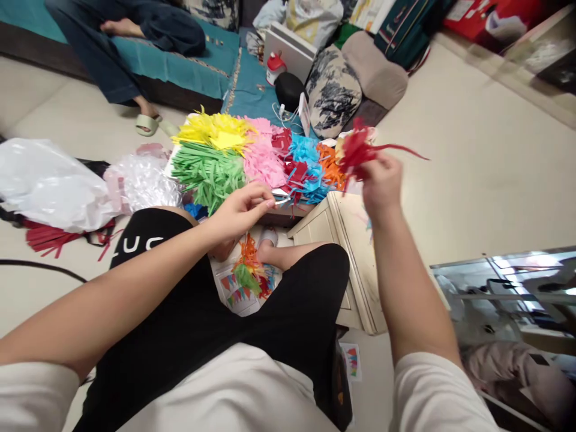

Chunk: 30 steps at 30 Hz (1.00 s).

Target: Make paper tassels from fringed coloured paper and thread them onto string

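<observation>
My right hand point(382, 180) is raised over the cream cabinet point(355, 252), its fingers closed round a red paper tassel point(357, 150); one long strip trails off to the right. My left hand point(249, 207) pinches the end of a thin white string point(283, 201) in front of the tassel piles. Beyond the hands lie heaps of fringed paper: yellow point(216, 132), green point(209, 171), pink point(265, 156), blue point(308, 156) and orange point(332, 165), with more red pieces among the blue. A finished-looking bunch of mixed tassels point(249, 270) hangs or lies between my legs; which, I cannot tell.
Plastic bags point(49, 180) and red fringes point(49, 237) lie on the floor at left. Another person's leg point(103, 60) rests on the teal sofa point(189, 72). A mirror-like glass surface point(513, 294) stands at right. A printed card point(351, 362) lies beside my leg.
</observation>
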### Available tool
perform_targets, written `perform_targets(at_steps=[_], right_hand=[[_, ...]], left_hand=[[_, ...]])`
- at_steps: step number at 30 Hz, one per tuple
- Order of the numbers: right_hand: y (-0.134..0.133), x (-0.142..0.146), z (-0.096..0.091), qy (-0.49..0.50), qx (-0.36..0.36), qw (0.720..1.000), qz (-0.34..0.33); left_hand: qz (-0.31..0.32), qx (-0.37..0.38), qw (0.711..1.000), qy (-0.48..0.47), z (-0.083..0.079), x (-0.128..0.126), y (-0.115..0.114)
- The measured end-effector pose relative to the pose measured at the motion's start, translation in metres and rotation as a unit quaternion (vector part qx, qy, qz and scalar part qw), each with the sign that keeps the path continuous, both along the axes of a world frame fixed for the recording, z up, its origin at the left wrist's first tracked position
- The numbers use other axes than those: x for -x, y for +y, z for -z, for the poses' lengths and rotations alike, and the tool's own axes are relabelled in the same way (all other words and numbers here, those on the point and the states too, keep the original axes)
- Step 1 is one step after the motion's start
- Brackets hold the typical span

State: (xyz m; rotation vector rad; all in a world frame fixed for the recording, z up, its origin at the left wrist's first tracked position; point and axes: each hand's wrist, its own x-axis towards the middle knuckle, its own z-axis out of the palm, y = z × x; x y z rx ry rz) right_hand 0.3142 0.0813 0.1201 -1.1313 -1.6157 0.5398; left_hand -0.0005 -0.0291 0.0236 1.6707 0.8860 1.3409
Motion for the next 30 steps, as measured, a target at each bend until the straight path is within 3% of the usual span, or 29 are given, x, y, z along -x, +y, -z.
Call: perform_targets(at_steps=[3,7,11,16,20,24,30], right_hand=[[-0.008,0.063,0.042,0.062,0.174,0.976,-0.112],[-0.022,0.113,0.086,0.19,0.354,0.895,-0.191],[-0.04,0.122,0.108,0.238,0.421,0.852,-0.202],[-0.049,0.106,0.112,0.272,0.47,0.812,-0.212],[-0.045,0.101,0.11,0.301,0.457,0.808,-0.218],[-0.042,0.105,0.115,0.3,0.429,0.822,-0.224],[-0.04,0.111,0.131,0.223,0.357,0.886,-0.196]], left_hand=[[-0.033,-0.108,0.993,0.045,0.005,0.001,-0.001],[-0.027,-0.192,0.967,0.164,0.01,0.006,-0.001],[0.008,-0.215,0.94,0.265,0.013,0.009,0.001],[0.064,-0.23,0.943,0.23,0.013,0.007,0.002],[0.092,-0.236,0.945,0.207,0.014,0.005,0.001],[0.103,-0.227,0.953,0.171,0.017,0.004,0.001],[0.062,-0.123,0.988,0.074,0.014,-0.004,-0.003]])
